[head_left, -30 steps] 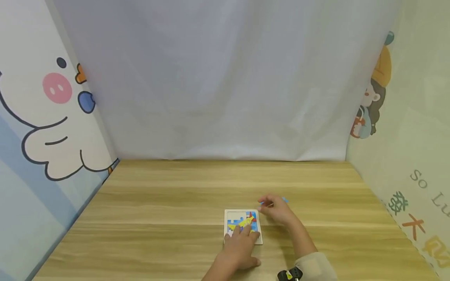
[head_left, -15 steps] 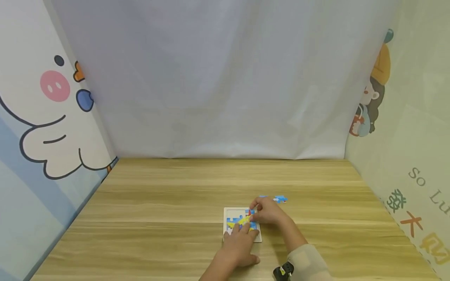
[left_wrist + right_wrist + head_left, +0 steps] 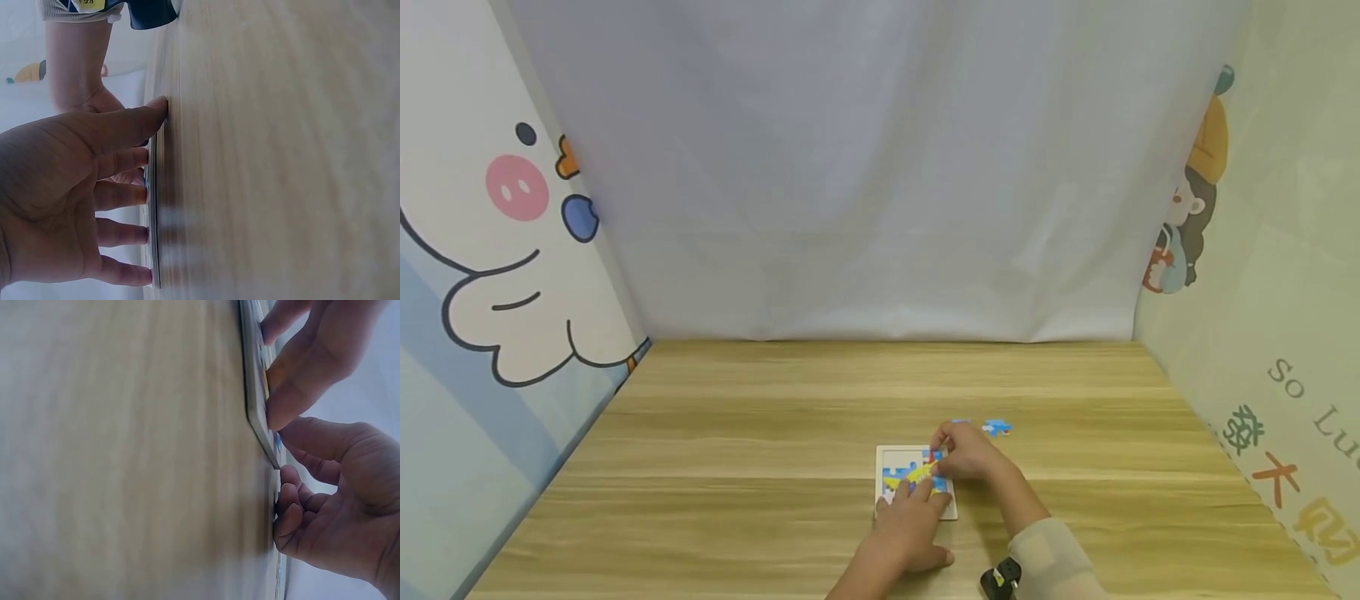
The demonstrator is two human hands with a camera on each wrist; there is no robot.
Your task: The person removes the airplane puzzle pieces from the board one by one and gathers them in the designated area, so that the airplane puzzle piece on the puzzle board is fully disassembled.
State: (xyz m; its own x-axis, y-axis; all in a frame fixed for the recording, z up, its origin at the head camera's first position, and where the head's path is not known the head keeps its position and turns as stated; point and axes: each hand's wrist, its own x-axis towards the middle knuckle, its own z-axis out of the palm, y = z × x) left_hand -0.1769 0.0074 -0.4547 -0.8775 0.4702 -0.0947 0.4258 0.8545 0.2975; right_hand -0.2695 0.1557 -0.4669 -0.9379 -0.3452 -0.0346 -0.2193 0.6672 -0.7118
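A small square jigsaw puzzle (image 3: 916,447) in a pale tray lies near the table's front, with blue, yellow and red pieces in it. Its upper left part shows bare tray. The person's left hand (image 3: 912,527) rests over its lower part, fingers spread and fingertips on the pieces; in the left wrist view the left hand's fingers (image 3: 122,197) press down on it. At the upper right corner, the right hand (image 3: 968,452) has curled fingers, with thumb and index at opposite sides of a blue-and-red corner piece (image 3: 936,455). The right wrist view partly hides that contact.
Loose blue puzzle pieces lie beyond the right hand: one piece (image 3: 997,427) to the right, another (image 3: 961,421) partly behind the knuckles. A black device (image 3: 1000,579) sits at the right wrist. Wood-grain table (image 3: 737,458) surrounds the puzzle; a pale curtain (image 3: 880,208) hangs behind.
The right hand has moved left from beside the loose pieces to the puzzle's upper right corner, uncovering more of those pieces. The left hand has stayed on the puzzle.
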